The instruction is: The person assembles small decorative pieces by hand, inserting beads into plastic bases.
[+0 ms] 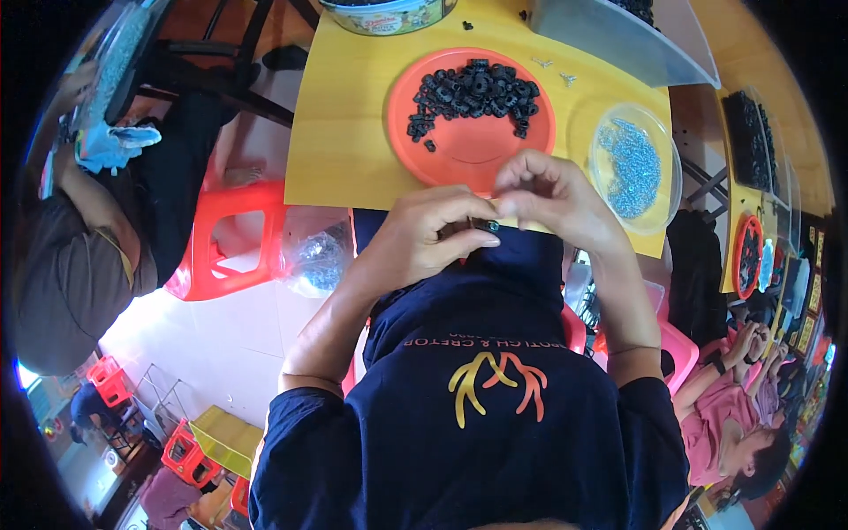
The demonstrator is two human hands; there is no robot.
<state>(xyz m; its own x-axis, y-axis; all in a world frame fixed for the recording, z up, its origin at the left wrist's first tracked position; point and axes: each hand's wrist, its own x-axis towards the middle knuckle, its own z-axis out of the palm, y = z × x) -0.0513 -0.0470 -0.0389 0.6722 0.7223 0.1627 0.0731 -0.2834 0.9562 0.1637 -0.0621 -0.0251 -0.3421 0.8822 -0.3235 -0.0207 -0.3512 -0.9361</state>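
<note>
Just past the table's near edge, my left hand [433,231] is closed, pinching a small black plastic part [491,226] between thumb and fingers. My right hand [561,201] sits beside it, its thumb close to the left fingertips. The right fingers are curled in; anything between them is too small to make out. Beyond both hands lies a round red-orange tray [468,157], with a heap of black plastic parts [477,88] toward its far side. To the right of my right hand, a clear round tub [673,190] holds many small silvery metal pieces [632,168].
A yellow tabletop [340,115] lies under the trays. Tiny metal pieces [567,79] rest beyond the red-orange tray, near a grey bin [618,40] and a printed tub [384,18]. A red stool [234,238] and a bagged bundle [316,263] stand left. Other people sit on both sides.
</note>
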